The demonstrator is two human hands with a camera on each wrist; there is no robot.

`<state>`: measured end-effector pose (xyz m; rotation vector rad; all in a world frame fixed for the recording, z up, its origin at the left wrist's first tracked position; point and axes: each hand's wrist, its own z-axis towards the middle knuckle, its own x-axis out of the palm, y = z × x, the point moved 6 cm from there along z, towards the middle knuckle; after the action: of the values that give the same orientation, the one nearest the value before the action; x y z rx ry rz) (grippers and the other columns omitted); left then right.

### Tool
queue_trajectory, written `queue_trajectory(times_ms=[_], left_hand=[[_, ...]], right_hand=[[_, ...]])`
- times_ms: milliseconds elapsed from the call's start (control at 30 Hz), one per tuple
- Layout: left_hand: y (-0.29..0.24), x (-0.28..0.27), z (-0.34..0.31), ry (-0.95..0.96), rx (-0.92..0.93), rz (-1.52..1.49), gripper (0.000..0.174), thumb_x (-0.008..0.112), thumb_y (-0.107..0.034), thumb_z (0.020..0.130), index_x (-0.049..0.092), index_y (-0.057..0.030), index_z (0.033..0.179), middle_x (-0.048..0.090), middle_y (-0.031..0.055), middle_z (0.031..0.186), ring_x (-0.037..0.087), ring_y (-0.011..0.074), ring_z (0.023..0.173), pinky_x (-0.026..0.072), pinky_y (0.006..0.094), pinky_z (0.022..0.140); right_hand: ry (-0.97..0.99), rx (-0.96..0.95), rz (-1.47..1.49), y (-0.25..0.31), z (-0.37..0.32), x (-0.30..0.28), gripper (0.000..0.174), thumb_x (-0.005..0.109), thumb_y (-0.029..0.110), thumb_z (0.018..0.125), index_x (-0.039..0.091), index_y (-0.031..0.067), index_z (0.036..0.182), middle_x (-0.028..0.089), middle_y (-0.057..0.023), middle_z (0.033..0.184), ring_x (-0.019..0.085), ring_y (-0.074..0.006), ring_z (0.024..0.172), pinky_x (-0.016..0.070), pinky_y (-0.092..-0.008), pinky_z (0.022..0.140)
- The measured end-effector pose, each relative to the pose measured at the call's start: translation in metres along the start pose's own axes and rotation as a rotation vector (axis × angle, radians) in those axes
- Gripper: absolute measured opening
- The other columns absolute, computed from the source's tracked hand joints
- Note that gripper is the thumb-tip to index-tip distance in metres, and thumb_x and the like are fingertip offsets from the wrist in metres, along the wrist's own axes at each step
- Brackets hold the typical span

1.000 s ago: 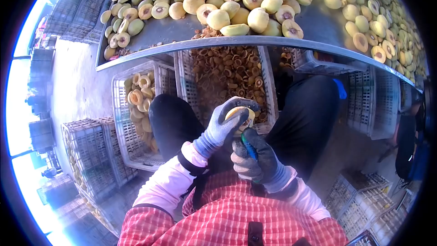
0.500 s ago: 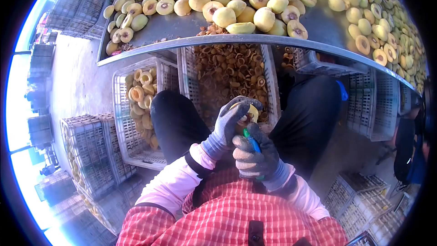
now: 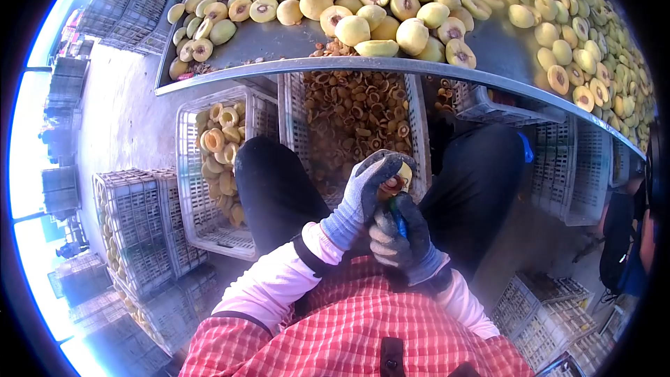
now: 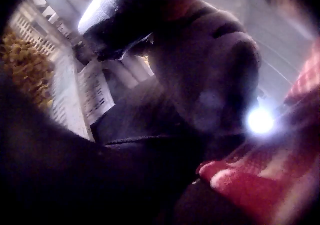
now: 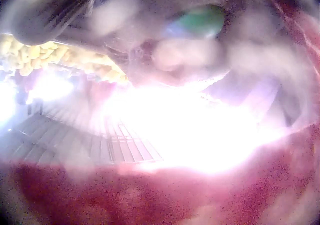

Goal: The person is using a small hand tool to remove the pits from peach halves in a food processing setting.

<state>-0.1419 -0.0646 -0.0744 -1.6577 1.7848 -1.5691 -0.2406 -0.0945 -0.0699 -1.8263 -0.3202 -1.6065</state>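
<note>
Fruit half (image 3: 405,174), pale yellow, reddish-brown inside: left grip (image 3: 371,183) holds it; right grip (image 3: 405,246) clasps a blue-green handle (image 3: 399,220) at its six o'clock.

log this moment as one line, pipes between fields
left hand: holds cut fruit | right hand: grips blue-green tool | brown scraps: in crate between legs

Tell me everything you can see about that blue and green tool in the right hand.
The tool has a slim handle, blue with green, perhaps plastic. The gloved right hand grips it, hiding much of it. In the head view it slants, one end toward the fruit piece in the left hand. Its working end cannot be made out, nor whether it touches the fruit.
</note>
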Motion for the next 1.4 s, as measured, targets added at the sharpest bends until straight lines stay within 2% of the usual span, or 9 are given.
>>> queue_trajectory(times_ms=[400, 533, 700, 800, 900, 967, 1033, 1200, 1400], left_hand=[[0.018, -0.021, 0.006, -0.350, -0.222, -0.616, 0.033, 0.056, -0.033, 0.091, 0.063, -0.0013, 0.096, 0.064, 0.0103, 0.082, 0.064, 0.0221, 0.074, 0.0529, 0.0345, 0.073], [-0.039, -0.035, -0.009, -0.274, 0.255, 0.267, 0.033, 0.051, -0.025, 0.095, 0.060, 0.0042, 0.106, 0.064, 0.0110, 0.098, 0.062, 0.0209, 0.088, 0.0488, 0.0322, 0.081], [-0.133, -0.129, -0.074, -0.693, 0.662, 0.688, 0.032, 0.058, -0.019, 0.091, 0.057, 0.0026, 0.115, 0.061, 0.0138, 0.106, 0.058, 0.0205, 0.098, 0.0463, 0.0320, 0.089], [-0.164, -0.191, -0.071, -1.162, 0.173, 1.603, 0.048, 0.071, -0.022, 0.083, 0.054, 0.0037, 0.119, 0.056, 0.0193, 0.115, 0.057, 0.0267, 0.104, 0.0486, 0.0358, 0.087], [-0.171, -0.104, -0.024, -0.789, 0.638, 1.483, 0.044, 0.074, -0.016, 0.080, 0.057, -0.0054, 0.120, 0.059, 0.0137, 0.110, 0.062, 0.0235, 0.092, 0.0515, 0.0344, 0.076], [-0.182, -0.028, 0.024, -0.669, 0.405, 1.479, 0.028, 0.070, -0.030, 0.084, 0.067, -0.0067, 0.100, 0.065, 0.0091, 0.086, 0.065, 0.0232, 0.080, 0.0504, 0.0354, 0.071], [-0.184, 0.012, 0.080, -0.526, 0.711, 1.840, 0.040, 0.071, -0.044, 0.079, 0.065, -0.0045, 0.084, 0.066, 0.0127, 0.083, 0.065, 0.0300, 0.082, 0.0511, 0.0385, 0.071], [-0.152, 0.032, 0.167, -0.274, 0.298, 1.949, 0.054, 0.070, -0.055, 0.073, 0.063, -0.0046, 0.091, 0.065, 0.0174, 0.080, 0.067, 0.0319, 0.080, 0.0521, 0.0417, 0.070], [-0.159, -0.004, 0.129, -0.291, 0.744, 1.415, 0.029, 0.074, -0.024, 0.077, 0.060, -0.0050, 0.093, 0.060, 0.0115, 0.080, 0.059, 0.0280, 0.067, 0.0480, 0.0370, 0.063]], right_hand=[[-0.222, -0.155, -0.403, 0.013, -0.008, 0.002, 0.048, 0.043, 0.053, 0.096, 0.054, 0.0072, 0.086, 0.045, -0.0023, 0.061, 0.042, -0.0114, 0.045, 0.0338, -0.0240, 0.038], [-0.488, -0.344, -0.283, 0.026, -0.006, -0.021, 0.045, 0.043, 0.051, 0.096, 0.054, 0.0091, 0.085, 0.046, -0.0024, 0.062, 0.044, -0.0140, 0.046, 0.0348, -0.0260, 0.038], [-0.029, -0.077, -0.023, 0.013, -0.002, 0.001, 0.046, 0.040, 0.049, 0.098, 0.056, 0.0069, 0.111, 0.047, -0.0025, 0.067, 0.042, -0.0127, 0.048, 0.0361, -0.0252, 0.042], [-0.098, -0.066, -0.013, 0.017, 0.006, 0.002, 0.045, 0.040, 0.047, 0.099, 0.056, 0.0057, 0.109, 0.045, -0.0016, 0.065, 0.040, -0.0113, 0.048, 0.0358, -0.0254, 0.042], [-0.249, -0.107, -0.205, 0.019, 0.018, -0.009, 0.040, 0.045, 0.042, 0.099, 0.056, 0.0055, 0.110, 0.055, -0.0030, 0.072, 0.049, -0.0113, 0.052, 0.0408, -0.0250, 0.047], [-0.386, -0.111, -0.283, 0.019, 0.019, -0.022, 0.038, 0.049, 0.041, 0.097, 0.057, 0.0071, 0.114, 0.061, -0.0038, 0.078, 0.055, -0.0123, 0.057, 0.0453, -0.0254, 0.052], [-0.390, -0.148, -0.198, 0.021, 0.021, -0.030, 0.037, 0.050, 0.041, 0.097, 0.057, 0.0085, 0.114, 0.060, -0.0030, 0.075, 0.055, -0.0125, 0.057, 0.0459, -0.0256, 0.052], [-0.512, -0.258, -0.293, 0.039, 0.017, -0.027, 0.034, 0.052, 0.039, 0.096, 0.057, 0.0098, 0.113, 0.060, -0.0024, 0.071, 0.055, -0.0126, 0.056, 0.0460, -0.0255, 0.052], [-0.383, -0.287, -0.315, 0.058, 0.022, 0.027, 0.037, 0.052, 0.040, 0.096, 0.056, 0.0060, 0.110, 0.056, -0.0025, 0.067, 0.051, -0.0111, 0.052, 0.0426, -0.0249, 0.047]])
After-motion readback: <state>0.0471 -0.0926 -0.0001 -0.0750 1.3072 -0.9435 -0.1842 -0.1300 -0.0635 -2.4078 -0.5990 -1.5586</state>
